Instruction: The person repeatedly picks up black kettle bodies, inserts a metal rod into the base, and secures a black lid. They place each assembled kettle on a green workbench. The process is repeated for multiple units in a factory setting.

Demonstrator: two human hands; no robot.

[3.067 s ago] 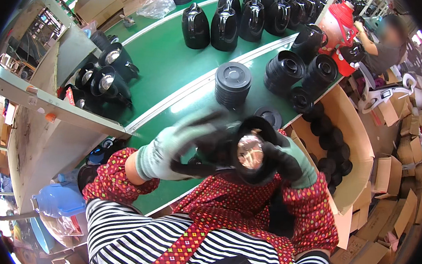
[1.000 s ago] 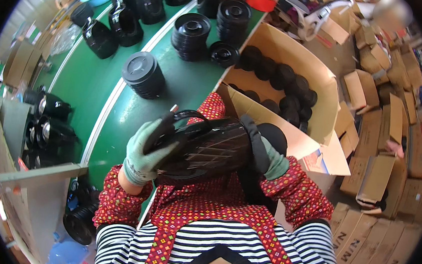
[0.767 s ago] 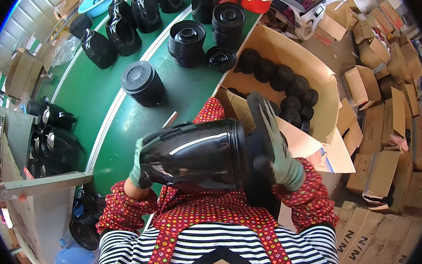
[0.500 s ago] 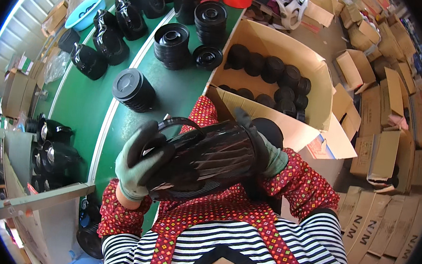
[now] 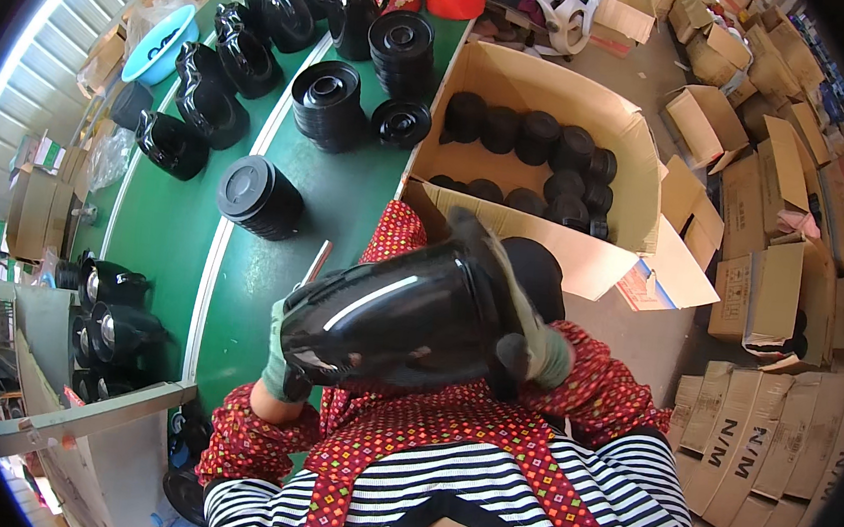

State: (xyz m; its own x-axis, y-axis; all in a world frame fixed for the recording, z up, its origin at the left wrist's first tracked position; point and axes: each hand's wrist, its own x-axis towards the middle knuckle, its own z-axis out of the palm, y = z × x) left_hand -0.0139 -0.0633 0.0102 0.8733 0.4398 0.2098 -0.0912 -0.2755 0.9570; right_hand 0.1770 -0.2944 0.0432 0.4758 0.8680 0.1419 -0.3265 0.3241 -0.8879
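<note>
Hands: left hand (image 5: 279, 367), right hand (image 5: 526, 338) clamped on glossy black, seemingly plastic kettle body (image 5: 397, 322) | smooth, rounded

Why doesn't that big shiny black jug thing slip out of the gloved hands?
The black jug body looks glossy, so it is probably slippery; the gloved left hand and right hand grip opposite ends, which likely helps. It seems a stiff, hollow shell, so probably light for its size. Being rounded, it might roll if laid down.

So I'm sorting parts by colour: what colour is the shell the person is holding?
Glossy black shell, gripped by the left hand and right hand; the head view shows it.
</note>
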